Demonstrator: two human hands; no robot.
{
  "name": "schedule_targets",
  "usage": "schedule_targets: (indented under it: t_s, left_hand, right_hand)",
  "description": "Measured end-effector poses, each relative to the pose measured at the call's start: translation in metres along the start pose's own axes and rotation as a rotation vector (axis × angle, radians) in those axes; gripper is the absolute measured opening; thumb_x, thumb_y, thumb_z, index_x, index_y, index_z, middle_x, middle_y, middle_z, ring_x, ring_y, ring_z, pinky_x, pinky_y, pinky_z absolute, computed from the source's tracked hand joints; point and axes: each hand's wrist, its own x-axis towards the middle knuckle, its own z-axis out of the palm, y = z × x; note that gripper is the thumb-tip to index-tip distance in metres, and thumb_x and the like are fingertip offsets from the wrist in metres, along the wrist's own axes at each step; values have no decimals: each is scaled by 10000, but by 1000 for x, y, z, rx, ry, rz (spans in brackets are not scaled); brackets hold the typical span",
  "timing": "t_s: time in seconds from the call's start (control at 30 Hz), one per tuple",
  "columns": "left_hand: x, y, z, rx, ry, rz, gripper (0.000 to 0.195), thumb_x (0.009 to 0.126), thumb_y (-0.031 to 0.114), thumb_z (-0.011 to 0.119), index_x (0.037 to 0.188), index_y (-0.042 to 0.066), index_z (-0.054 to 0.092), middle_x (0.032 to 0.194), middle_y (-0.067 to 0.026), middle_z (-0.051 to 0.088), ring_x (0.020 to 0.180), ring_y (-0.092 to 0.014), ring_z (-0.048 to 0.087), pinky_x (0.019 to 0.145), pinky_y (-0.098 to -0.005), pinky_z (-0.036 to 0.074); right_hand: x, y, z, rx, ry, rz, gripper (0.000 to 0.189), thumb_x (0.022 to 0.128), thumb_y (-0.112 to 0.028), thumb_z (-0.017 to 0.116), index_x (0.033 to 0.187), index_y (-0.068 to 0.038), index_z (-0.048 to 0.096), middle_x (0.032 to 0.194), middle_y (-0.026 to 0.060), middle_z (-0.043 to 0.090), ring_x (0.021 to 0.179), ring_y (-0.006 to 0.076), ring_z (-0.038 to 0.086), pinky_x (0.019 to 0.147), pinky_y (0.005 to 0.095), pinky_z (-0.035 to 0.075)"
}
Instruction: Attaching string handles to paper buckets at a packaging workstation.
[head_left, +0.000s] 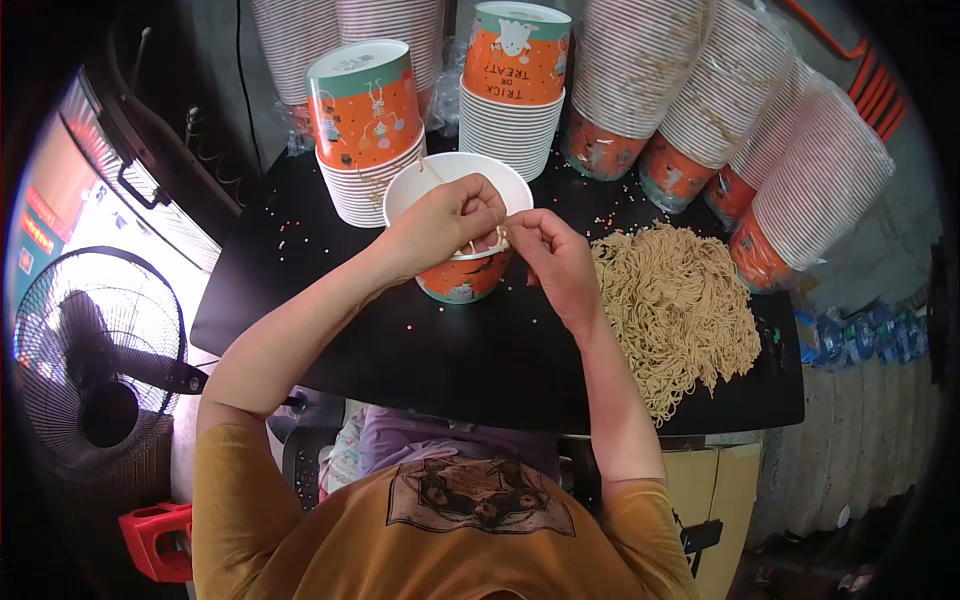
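Note:
A paper bucket with an orange and green print (463, 279) stands upright on the black table, its white mouth towards me. A cord lies over its far left rim. My left hand (474, 214) is over the mouth, fingers curled and pinching a pale cord (501, 234) at the near rim. My right hand (551, 244) is just outside the right rim, thumb and forefinger pinched on the same bit of cord. The fingers hide part of the cord and the rim. To the right of my right hand lies a large heap of beige cord loops (675, 315).
Inverted bucket stacks stand beyond, at left (365, 112) and centre (514, 90). Several plastic-wrapped bucket stacks (817, 172) lean at the back right. Small pellets dot the black table (375, 337). A black fan (101, 360) and a red plastic stool (156, 541) are at left.

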Motion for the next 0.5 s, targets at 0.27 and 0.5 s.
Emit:
schedule_targets:
  t_s: [0.27, 0.5]
  left_hand:
    - [5, -6, -3, -33, -70, 49, 131, 986, 157, 558, 991, 26, 551, 822, 6, 574, 748, -51, 542, 704, -208, 450]
    - [4, -6, -6, -47, -118, 99, 70, 954, 75, 545, 1004, 29, 529, 806, 14, 545, 765, -55, 534, 721, -215, 459]
  right_hand:
    - [3, 6, -11, -243, -91, -117, 161, 886, -133, 664, 1000, -21, 647, 722, -64, 498, 630, 23, 445, 565, 191, 375]
    - [-1, -2, -6, -148, -24, -9, 136, 899, -132, 671, 964, -13, 659, 717, -71, 516, 641, 17, 424, 570, 195, 365]
